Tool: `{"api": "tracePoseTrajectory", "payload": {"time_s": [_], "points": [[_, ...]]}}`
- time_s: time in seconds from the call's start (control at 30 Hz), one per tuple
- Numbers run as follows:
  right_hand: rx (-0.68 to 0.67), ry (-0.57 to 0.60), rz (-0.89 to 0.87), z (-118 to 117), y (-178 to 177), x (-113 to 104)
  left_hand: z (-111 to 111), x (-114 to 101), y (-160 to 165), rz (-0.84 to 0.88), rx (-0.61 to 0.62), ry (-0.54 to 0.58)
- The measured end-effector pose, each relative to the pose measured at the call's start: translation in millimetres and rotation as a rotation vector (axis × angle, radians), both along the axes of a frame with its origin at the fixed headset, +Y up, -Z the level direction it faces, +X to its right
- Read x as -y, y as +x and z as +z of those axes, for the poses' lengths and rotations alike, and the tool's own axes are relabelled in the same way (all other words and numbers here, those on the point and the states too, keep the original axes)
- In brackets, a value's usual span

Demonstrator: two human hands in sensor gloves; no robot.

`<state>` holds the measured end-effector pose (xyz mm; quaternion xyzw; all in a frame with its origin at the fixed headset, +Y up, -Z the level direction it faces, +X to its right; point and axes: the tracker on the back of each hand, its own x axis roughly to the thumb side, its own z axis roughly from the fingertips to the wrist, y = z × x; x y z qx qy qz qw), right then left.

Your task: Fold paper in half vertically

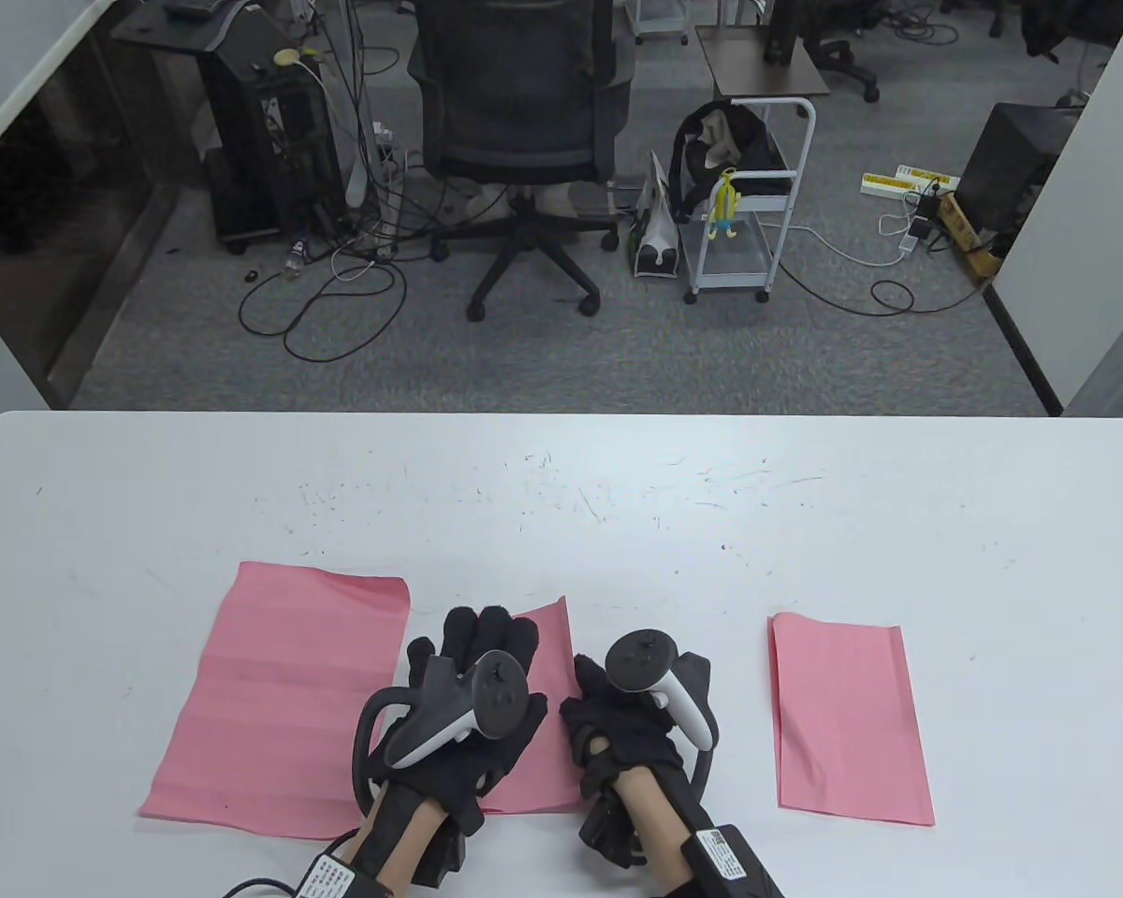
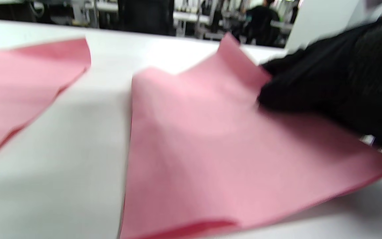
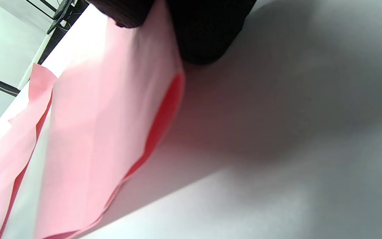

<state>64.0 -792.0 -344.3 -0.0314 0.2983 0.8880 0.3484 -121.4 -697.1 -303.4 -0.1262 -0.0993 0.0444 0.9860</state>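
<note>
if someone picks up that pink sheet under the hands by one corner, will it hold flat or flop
Probably flop: the middle pink sheet looks thin, and its far corner already curls up off the table in the left wrist view. It likely weighs very little, since its right edge bows up in an open loop beside the right hand. A push would probably buckle it rather than slide it.

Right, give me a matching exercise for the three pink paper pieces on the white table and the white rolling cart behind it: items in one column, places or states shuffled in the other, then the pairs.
Column one
1. Wide unfolded pink paper sheet
2. Middle pink paper piece
3. Narrow folded pink paper piece
4. White rolling cart

Column two
A. Lies alone on the table's right, untouched
B. Stands on the grey carpet beyond the table
C. Under the gloved left hand, right hand at its edge
D. Lies flat at the table's left

Pairs: 1-D, 2-C, 3-A, 4-B
</note>
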Motion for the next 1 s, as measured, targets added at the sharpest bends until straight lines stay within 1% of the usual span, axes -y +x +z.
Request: {"api": "tracePoseTrajectory", "payload": {"time_s": [0.13, 0.4, 0.53, 0.63, 0.7, 0.77, 0.9, 1.0], "points": [[0.003, -0.002, -0.007, 0, 0, 0, 5, -13, -3, 0.03, 0.008, 0.045], [0.009, 0.009, -0.008, 1, 0, 0, 6, -15, -5, 0.035, 0.013, 0.049], [0.047, -0.01, -0.117, 1, 10, -3, 7, -15, -5, 0.03, 0.019, 0.056], [0.094, 0.036, -0.169, 2, 26, -18, 7, -16, -6, 0.034, 0.017, 0.057], [0.118, 0.079, -0.191, 2, 40, -34, 7, -16, -7, 0.036, 0.017, 0.059], [0.13, 0.122, -0.175, 4, 57, -54, 7, -16, -7, 0.035, 0.019, 0.059], [0.211, 0.207, -0.123, 8, 107, -90, 7, -16, -7, 0.034, 0.02, 0.057], [0.279, 0.215, -0.08, 12, 147, -104, 8, -16, -7, 0.033, 0.02, 0.059]]}}
